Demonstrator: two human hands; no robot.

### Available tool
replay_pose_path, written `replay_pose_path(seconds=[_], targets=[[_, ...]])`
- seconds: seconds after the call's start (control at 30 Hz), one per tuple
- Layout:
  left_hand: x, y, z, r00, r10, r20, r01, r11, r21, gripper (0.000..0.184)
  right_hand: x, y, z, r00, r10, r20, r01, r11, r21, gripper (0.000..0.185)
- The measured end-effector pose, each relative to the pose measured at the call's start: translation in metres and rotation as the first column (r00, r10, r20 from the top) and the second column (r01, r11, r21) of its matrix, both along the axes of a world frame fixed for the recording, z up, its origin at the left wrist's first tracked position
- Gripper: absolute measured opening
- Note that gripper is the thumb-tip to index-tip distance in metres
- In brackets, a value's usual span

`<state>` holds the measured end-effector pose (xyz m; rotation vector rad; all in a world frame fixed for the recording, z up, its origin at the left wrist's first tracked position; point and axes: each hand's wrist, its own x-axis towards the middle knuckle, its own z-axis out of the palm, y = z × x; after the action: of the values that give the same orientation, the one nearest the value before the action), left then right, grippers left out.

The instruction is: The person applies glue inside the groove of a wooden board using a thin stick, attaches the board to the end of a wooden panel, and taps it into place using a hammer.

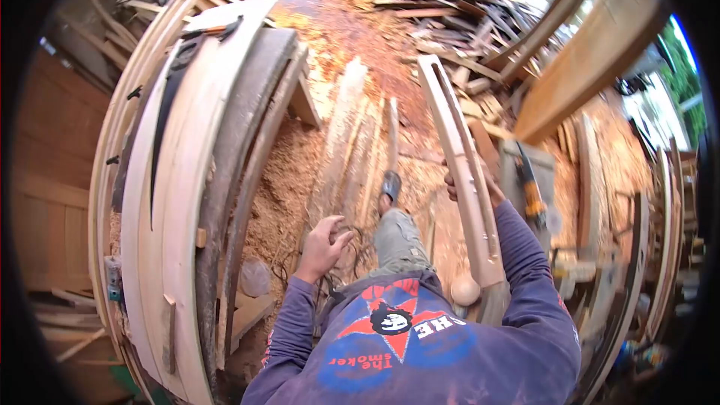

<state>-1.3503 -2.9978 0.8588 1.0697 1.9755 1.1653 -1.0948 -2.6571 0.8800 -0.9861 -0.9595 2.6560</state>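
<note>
My right hand [487, 184] is wrapped round a long wooden beam [459, 157] with slots cut along it; the beam slants up and away from my right side. Most of the fingers lie behind the wood. Nothing is in my left hand [324, 247], which hangs in front of my body with its fingers apart and slightly bent. To the left, a handsaw [171, 97] rests on pale planks [191, 172] laid over a bench. A hammer-like tool with an orange handle [223, 31] lies near the saw's handle.
Wood shavings [285, 172] and long boards [352, 142] cover the floor around my foot. A scrap pile [457, 15] is at the back. A yellow power tool [532, 195] stands right of the beam, below a thick leaning plank [592, 52].
</note>
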Motion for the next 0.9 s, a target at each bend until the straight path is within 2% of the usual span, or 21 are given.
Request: replay_pose_path(seconds=[0.07,0.13,0.2,0.23,0.33,0.37,0.43,0.53,0.57,0.6,0.67,0.7,0.73,0.77,0.8,0.83,0.9], targets=[[-0.040,0.054,0.013,0.998,0.054,-0.011,-0.055,0.978,-0.199,0.046,-0.048,0.068,-0.021,0.999,0.033,0.020,-0.032,0.998,-0.052,0.067],[-0.067,0.099,0.019,0.982,0.188,0.007,-0.183,0.959,-0.216,0.046,-0.097,0.127,-0.011,0.991,0.119,0.065,-0.113,0.990,-0.087,0.063],[-0.092,0.145,0.039,0.983,0.148,-0.106,-0.164,0.973,-0.162,0.046,-0.138,0.175,-0.004,0.978,0.158,0.133,-0.151,0.987,-0.057,0.063],[-0.101,0.159,0.049,0.982,0.189,-0.012,-0.188,0.971,-0.145,0.046,-0.155,0.196,-0.001,0.974,0.179,0.139,-0.170,0.983,-0.071,0.062],[-0.129,0.189,0.075,0.951,0.295,0.089,-0.280,0.948,-0.149,0.047,-0.200,0.256,0.003,0.957,0.220,0.190,-0.202,0.973,-0.108,0.063],[-0.141,0.196,0.078,0.942,0.326,0.084,-0.312,0.939,-0.142,0.047,-0.217,0.273,0.010,0.948,0.245,0.203,-0.239,0.970,-0.053,0.061],[-0.165,0.206,0.080,0.908,0.419,0.026,-0.399,0.881,-0.256,0.048,-0.259,0.304,0.016,0.933,0.289,0.217,-0.295,0.955,-0.001,0.060],[-0.212,0.236,0.079,0.867,0.497,0.015,-0.483,0.850,-0.211,0.047,-0.325,0.349,0.009,0.965,0.166,0.205,-0.205,0.960,0.190,0.056],[-0.231,0.250,0.081,0.854,0.519,-0.031,-0.510,0.825,-0.242,0.045,-0.346,0.368,0.013,0.942,0.268,0.202,-0.312,0.922,0.230,0.053],[-0.251,0.266,0.083,0.847,0.532,-0.021,-0.520,0.819,-0.242,0.045,-0.372,0.389,-0.007,0.943,0.279,0.180,-0.318,0.916,0.245,0.056],[-0.298,0.296,0.081,0.808,0.589,-0.022,-0.588,0.803,-0.095,0.041,-0.432,0.394,0.022,0.912,0.279,0.300,-0.372,0.870,0.324,0.057],[-0.326,0.310,0.078,0.788,0.614,-0.037,-0.615,0.788,-0.030,0.040,-0.461,0.407,0.018,0.890,0.334,0.312,-0.426,0.853,0.302,0.058],[-0.355,0.321,0.074,0.773,0.633,-0.046,-0.632,0.774,0.033,0.039,-0.489,0.408,0.040,0.856,0.394,0.334,-0.497,0.805,0.324,0.059],[-0.382,0.331,0.072,0.745,0.664,-0.066,-0.662,0.748,0.049,0.038,-0.516,0.420,0.033,0.852,0.431,0.296,-0.514,0.795,0.321,0.060],[-0.416,0.342,0.070,0.722,0.686,-0.086,-0.683,0.728,0.070,0.037,-0.543,0.428,0.040,0.809,0.460,0.365,-0.572,0.757,0.315,0.061],[-0.447,0.355,0.074,0.691,0.719,-0.069,-0.713,0.694,0.101,0.036,-0.568,0.419,0.062,0.857,0.401,0.322,-0.510,0.745,0.429,0.063],[-0.495,0.374,0.077,0.645,0.764,-0.038,-0.754,0.643,0.135,0.034,-0.607,0.447,0.042,0.811,0.435,0.391,-0.575,0.714,0.399,0.065]])
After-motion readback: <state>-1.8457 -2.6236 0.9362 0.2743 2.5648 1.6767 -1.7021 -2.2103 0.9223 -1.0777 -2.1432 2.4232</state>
